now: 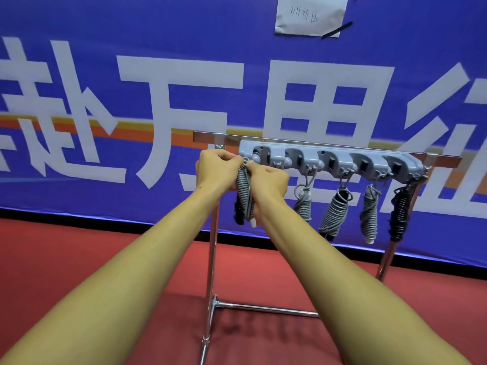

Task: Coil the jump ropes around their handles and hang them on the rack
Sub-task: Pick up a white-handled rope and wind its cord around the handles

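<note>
A grey hook rack (332, 156) is fixed to a chrome stand's top bar. At its left end a coiled grey jump rope (244, 192) hangs down between my two hands. My left hand (218, 167) pinches the rope's loop at the leftmost hook. My right hand (268, 180) pinches the same loop from the right. A black handle (239, 212) shows just left of that bundle. Several more coiled ropes hang further right: grey ones (303, 204) (333, 214) (369, 214) and a black one (399, 212).
The chrome stand's left leg (212, 259) and floor crossbar (266, 309) rise from a red floor (79, 259). Behind stands a blue banner (158, 48) with large white characters and a taped paper note (311, 15).
</note>
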A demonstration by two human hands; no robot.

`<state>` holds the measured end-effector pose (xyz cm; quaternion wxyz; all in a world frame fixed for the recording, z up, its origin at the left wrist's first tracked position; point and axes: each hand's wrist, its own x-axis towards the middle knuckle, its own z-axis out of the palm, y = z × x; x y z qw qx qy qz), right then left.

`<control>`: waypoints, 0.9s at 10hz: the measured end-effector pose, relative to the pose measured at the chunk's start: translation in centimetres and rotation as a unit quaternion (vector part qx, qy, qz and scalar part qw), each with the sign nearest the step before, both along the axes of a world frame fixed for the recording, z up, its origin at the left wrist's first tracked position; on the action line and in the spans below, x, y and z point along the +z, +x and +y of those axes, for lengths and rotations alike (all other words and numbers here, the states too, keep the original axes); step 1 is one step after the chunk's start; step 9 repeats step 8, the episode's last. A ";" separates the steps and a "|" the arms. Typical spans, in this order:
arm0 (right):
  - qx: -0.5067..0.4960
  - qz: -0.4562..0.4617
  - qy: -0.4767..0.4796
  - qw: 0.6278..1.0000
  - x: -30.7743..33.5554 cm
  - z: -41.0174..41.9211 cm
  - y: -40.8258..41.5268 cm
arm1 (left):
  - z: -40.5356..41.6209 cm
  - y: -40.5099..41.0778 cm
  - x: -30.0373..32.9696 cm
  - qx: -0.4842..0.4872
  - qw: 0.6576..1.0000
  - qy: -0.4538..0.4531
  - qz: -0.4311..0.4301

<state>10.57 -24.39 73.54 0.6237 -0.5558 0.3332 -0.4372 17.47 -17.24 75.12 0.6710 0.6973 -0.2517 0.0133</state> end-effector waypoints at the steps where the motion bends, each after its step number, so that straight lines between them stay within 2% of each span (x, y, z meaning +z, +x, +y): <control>1: -0.001 -0.009 0.047 0.999 0.1 -0.1 0.5 | -0.3 0.6 -0.4 0.010 0.999 0.020 -0.039; 2: -0.018 0.002 0.044 0.999 -0.1 -0.3 1.0 | -0.3 0.9 -0.9 0.000 0.999 0.013 -0.050; 5: -0.065 0.076 -0.101 0.990 -1.8 -0.4 0.4 | 0.2 1.1 -3.7 -0.008 0.997 -0.001 -0.075; 7: -0.045 0.095 -0.197 0.975 -2.0 0.0 -1.6 | 1.5 -0.2 -4.1 0.009 0.994 0.017 -0.106; 8: -0.029 0.073 -0.240 0.968 -2.7 0.3 -3.0 | 2.4 -1.2 -3.8 0.011 0.992 0.026 -0.121; 9: -0.029 0.073 -0.240 0.968 -2.7 0.3 -3.0 | 2.4 -1.2 -3.8 0.011 0.992 0.026 -0.121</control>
